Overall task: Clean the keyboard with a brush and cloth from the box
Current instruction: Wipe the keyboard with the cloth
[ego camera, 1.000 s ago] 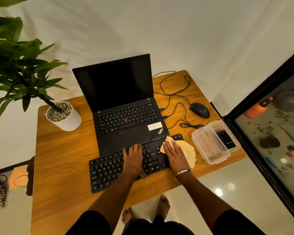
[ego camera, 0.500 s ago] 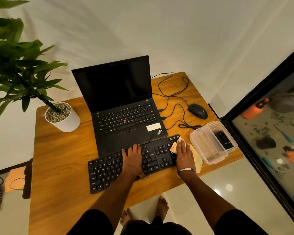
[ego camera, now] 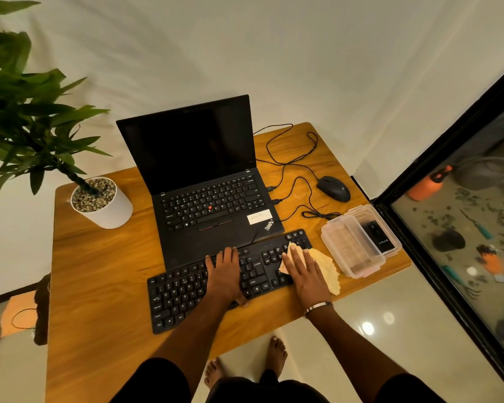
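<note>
While keyboard (ego camera: 216,282) slants upward rightward | left hand (ego camera: 224,273) flat | right hand (ego camera: 303,271) flat on cloth (ego camera: 328,269)

The right hand (ego camera: 303,271) now lies flat further in on the keyboard (ego camera: 216,283), back over its right-hand keys, where half a second ago it sat off the right end; the cloth (ego camera: 326,266) under it comes along, spreading toward the tabletop's right edge

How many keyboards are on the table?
2. One is the laptop's built-in keyboard, below its dark screen. The other is the separate black keyboard in front of the laptop, under both hands. No others show.
</note>
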